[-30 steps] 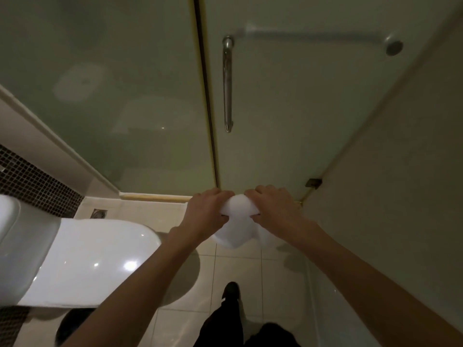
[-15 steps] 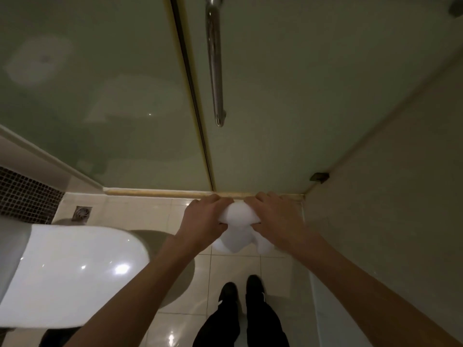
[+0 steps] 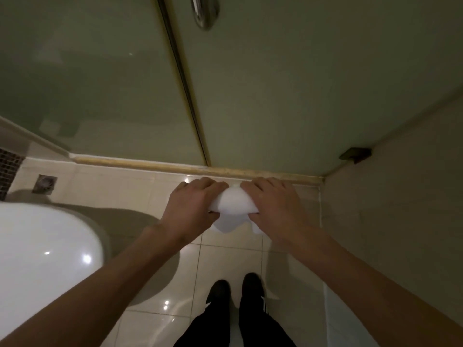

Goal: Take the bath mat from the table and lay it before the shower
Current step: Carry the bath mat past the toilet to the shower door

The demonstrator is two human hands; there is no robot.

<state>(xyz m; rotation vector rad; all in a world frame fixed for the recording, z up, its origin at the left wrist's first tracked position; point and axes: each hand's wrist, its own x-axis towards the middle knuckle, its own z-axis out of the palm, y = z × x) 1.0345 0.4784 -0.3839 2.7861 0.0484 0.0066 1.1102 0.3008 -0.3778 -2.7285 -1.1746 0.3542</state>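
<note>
Held the bunched white bath mat (image 3: 233, 205) clamped at either end, left grip (image 3: 193, 206) and right grip (image 3: 273, 211) both curled over its top, close together. Kept it over the pale tiled floor (image 3: 225, 259), near the threshold (image 3: 150, 162) under the frosted glass shower door (image 3: 300, 83). Stood in black shoes (image 3: 218, 289) just behind, beside the white toilet (image 3: 37, 259) at left.

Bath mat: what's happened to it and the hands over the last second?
The bath mat, gripped by the left hand and right hand, has come down toward the floor tiles just before the shower sill, as the head view tips downward. Both shoes now stand side by side. Unchanged: both hands hold the mat, bunched, not yet spread.
</note>
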